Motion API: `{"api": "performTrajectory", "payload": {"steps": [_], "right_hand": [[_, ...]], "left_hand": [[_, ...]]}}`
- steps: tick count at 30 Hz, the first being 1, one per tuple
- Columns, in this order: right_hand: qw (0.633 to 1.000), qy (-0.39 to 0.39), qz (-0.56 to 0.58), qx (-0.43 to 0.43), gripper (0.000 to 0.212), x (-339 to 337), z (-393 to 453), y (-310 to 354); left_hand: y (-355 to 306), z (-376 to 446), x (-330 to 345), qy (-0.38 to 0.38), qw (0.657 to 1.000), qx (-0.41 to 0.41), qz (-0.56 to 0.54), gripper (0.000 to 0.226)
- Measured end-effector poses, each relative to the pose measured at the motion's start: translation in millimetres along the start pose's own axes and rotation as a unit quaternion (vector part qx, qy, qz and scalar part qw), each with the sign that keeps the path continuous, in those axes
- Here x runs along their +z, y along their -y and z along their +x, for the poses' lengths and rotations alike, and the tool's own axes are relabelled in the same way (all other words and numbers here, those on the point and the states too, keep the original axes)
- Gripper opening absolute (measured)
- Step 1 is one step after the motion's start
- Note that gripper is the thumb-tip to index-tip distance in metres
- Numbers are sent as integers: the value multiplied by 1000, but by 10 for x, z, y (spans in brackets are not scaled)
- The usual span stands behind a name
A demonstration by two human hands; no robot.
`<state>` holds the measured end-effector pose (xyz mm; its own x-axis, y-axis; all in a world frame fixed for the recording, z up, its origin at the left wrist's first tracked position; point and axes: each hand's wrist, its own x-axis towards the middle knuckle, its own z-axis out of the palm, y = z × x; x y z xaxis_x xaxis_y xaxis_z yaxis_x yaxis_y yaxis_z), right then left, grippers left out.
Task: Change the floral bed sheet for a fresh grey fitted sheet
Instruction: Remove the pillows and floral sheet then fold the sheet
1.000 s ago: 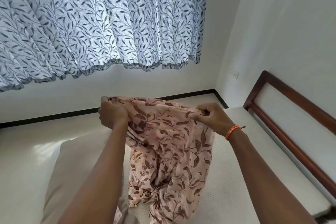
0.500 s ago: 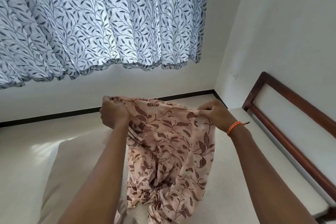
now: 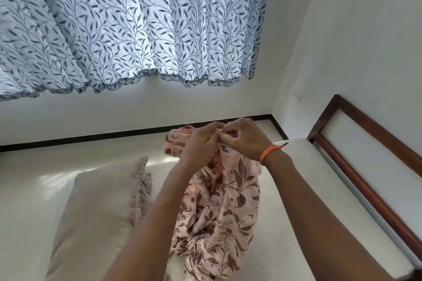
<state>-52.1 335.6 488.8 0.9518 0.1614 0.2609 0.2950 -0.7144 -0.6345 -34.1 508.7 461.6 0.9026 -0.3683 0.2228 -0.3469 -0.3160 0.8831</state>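
Note:
A pink floral bed sheet (image 3: 225,210) with brown leaf print hangs bunched from both my hands over the bare white mattress (image 3: 287,235). My left hand (image 3: 201,141) and my right hand (image 3: 246,138), which has an orange braided band at the wrist, are pressed together at the sheet's top edge, both gripping the fabric. The lower part of the sheet rests crumpled on the mattress. No grey sheet is in view.
A beige pillow (image 3: 98,219) lies on the mattress to the left of the sheet. A dark wooden headboard (image 3: 365,180) runs along the right wall. A leaf-print curtain (image 3: 127,25) hangs above the far wall, with floor beyond the bed.
My hands were spread apart holding the sheet's top edge wide. They have come together, folding the edge onto itself, and the sheet now hangs narrower.

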Motion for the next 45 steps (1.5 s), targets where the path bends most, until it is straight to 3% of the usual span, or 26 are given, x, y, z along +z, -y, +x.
{"api": "performTrajectory", "payload": {"steps": [3, 6, 14, 21, 27, 32, 37, 41, 45], "right_hand": [[1000, -14, -4, 5, 35, 3, 32, 7], [1000, -19, -8, 6, 34, -6, 54, -1], [1000, -4, -1, 5, 52, 21, -15, -83], [996, 78, 32, 39, 63, -135, -147, -222], [982, 155, 34, 100, 36, -159, -238, -330], [970, 187, -3, 154, 29, -159, -326, -400], [976, 137, -64, 158, 35, -148, -362, -459], [994, -1, 25, 109, 48, -189, -364, -480], [995, -56, 55, 61, 47, -233, -369, -457]], "left_hand": [[135, -35, -39, -4, 999, -10, -37, 31], [198, -45, -50, -18, 1000, -5, -6, 21], [78, 38, 29, -172, 968, -37, 179, 19], [60, 73, 6, -266, 937, -106, 202, 25], [1, 198, -73, -327, 913, -136, 200, 23], [-44, 267, -115, -354, 902, -147, 198, 23], [-81, 258, -86, -361, 900, -145, 197, 21], [-34, 256, -156, -367, 898, -165, 178, 21], [-15, 260, -266, -369, 898, -171, 169, 23]]}}
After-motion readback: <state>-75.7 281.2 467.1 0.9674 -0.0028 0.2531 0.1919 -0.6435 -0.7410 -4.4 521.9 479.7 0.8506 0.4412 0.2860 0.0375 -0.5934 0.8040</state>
